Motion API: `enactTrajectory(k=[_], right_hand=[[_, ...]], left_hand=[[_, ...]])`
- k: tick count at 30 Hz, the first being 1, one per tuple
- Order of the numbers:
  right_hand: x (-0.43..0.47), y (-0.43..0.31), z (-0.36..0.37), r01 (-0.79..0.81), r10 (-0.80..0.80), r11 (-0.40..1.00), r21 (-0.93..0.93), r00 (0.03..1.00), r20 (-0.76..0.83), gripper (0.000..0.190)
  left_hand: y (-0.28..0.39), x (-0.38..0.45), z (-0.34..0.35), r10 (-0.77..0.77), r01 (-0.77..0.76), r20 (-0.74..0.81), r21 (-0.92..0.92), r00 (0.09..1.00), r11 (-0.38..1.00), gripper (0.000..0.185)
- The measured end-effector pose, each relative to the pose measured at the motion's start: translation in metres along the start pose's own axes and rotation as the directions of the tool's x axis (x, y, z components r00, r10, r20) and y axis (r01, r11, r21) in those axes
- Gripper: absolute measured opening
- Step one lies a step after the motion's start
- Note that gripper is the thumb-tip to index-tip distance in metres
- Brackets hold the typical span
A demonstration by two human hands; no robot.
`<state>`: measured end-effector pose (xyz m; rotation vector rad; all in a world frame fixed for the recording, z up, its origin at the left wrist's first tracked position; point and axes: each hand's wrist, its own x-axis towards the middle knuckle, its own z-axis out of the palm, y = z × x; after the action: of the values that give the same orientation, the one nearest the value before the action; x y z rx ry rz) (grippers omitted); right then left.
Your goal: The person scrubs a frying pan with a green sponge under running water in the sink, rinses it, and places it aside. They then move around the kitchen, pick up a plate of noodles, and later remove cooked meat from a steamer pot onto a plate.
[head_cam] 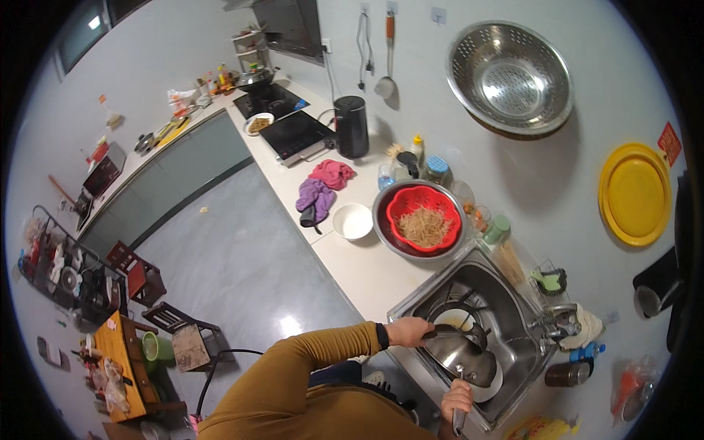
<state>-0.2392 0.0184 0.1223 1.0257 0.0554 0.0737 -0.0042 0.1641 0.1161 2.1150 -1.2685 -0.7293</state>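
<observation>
Over the stainless steel sink (509, 291), a metal vessel (451, 352) that looks like a wok or pan is tilted. My left hand (410, 331) grips its edge on the near left side. My right hand (456, 400) is closed around a handle (458, 422) that appears to belong to the same vessel. Under it in the basin lie a white bowl (452, 319) and a white plate (491, 389), both partly covered. More dark cookware beneath is too hidden to name.
Beyond the sink, a metal basin (379, 220) holds a red plastic colander (391, 212) of pale shreds. Beside it are a white bowl (352, 221) and cloths (316, 195). The faucet (561, 322) stands right of the basin. A steel colander (511, 80) hangs on the wall.
</observation>
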Motion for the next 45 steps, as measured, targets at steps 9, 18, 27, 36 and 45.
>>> enactTrajectory(k=[9, 18, 27, 36, 45], right_hand=[[-0.012, -0.002, 0.013, -0.168, 0.087, 0.953, -0.251, 0.949, -0.304, 0.013], [-0.031, -0.011, -0.007, -0.170, -0.359, 0.695, -0.699, 0.760, -0.542, 0.009], [-0.017, 0.011, -0.048, -0.323, -0.750, 0.265, -0.908, 0.524, -0.405, 0.023], [0.003, 0.032, -0.097, -0.253, -0.863, 0.132, -0.958, 0.446, -0.237, 0.012], [-0.009, 0.001, -0.134, -0.327, -0.885, 0.027, -0.945, 0.431, -0.174, 0.008]], left_hand=[[-0.002, -0.022, 0.022, -0.023, 0.022, -0.022, -0.075, 0.999, 0.997, 0.030], [-0.007, -0.032, 0.009, -0.037, 0.039, 0.024, -0.122, 0.999, 0.992, 0.031], [-0.052, -0.034, 0.004, 0.165, -0.163, -0.010, -0.244, 0.986, 0.956, 0.040], [-0.081, -0.046, 0.004, 0.114, -0.105, 0.017, -0.271, 0.993, 0.957, 0.036], [-0.083, -0.047, -0.004, 0.082, -0.073, 0.026, -0.263, 0.996, 0.962, 0.035]])
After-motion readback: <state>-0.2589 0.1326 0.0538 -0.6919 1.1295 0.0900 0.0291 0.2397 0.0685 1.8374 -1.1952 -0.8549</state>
